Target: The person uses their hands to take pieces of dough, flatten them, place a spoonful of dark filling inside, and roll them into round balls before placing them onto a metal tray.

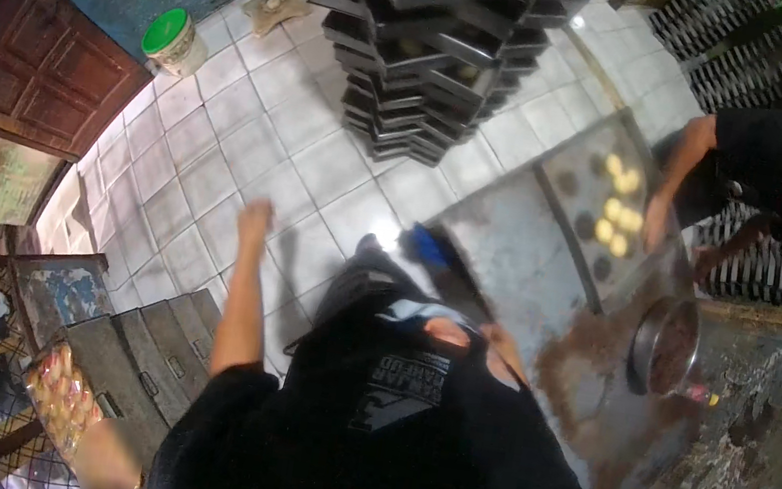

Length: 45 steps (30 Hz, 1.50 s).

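Standing by the tabletop (514,233), apparently between handling steps. Left hand (255,217) loosely curled, nothing seen in it; right hand (500,347) near the edge, grip can't be told. Yellow rounds (621,220), likely dough, beside co-worker (769,149). Next move probably calls for reaching across.

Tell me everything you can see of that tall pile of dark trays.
This stack of trays is dark and metal-looking, the shallow trays turned at differing angles so corners jut in zigzags. It stands on the pale tiled floor, running past the picture's upper edge; the left hand is apart from it.
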Each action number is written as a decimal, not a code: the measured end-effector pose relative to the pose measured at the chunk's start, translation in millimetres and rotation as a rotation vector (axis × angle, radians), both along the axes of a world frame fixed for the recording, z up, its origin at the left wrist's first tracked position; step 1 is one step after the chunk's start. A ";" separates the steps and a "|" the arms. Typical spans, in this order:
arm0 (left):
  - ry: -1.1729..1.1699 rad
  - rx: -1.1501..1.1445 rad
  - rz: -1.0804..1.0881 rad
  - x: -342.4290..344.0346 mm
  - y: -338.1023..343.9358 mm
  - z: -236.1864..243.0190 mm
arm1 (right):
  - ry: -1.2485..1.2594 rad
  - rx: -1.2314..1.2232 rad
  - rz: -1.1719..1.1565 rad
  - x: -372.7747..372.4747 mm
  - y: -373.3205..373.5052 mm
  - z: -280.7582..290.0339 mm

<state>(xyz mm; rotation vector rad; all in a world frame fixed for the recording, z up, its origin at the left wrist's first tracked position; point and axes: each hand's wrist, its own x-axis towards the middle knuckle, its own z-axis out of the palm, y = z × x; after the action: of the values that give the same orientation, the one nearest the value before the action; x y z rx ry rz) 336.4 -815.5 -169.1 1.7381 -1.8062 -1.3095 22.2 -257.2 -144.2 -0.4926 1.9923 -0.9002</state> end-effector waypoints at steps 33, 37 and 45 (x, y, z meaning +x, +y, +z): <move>0.363 0.030 -1.153 -477.3 379.4 147.5 | 1.328 0.001 -0.333 -359.6 13.5 -32.0; 0.495 0.197 -0.806 -507.0 422.6 126.5 | 0.902 0.054 -0.395 -309.0 -6.0 68.3; 0.444 0.543 -0.931 -492.7 572.9 153.6 | 1.179 -0.333 -0.638 -161.8 137.9 160.8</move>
<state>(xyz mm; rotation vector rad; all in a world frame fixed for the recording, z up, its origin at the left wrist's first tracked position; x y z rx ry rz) -156.3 -242.6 -15.5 0.5806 -2.1521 -2.4739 -139.6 -119.3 16.6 -0.6720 3.1896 -1.5723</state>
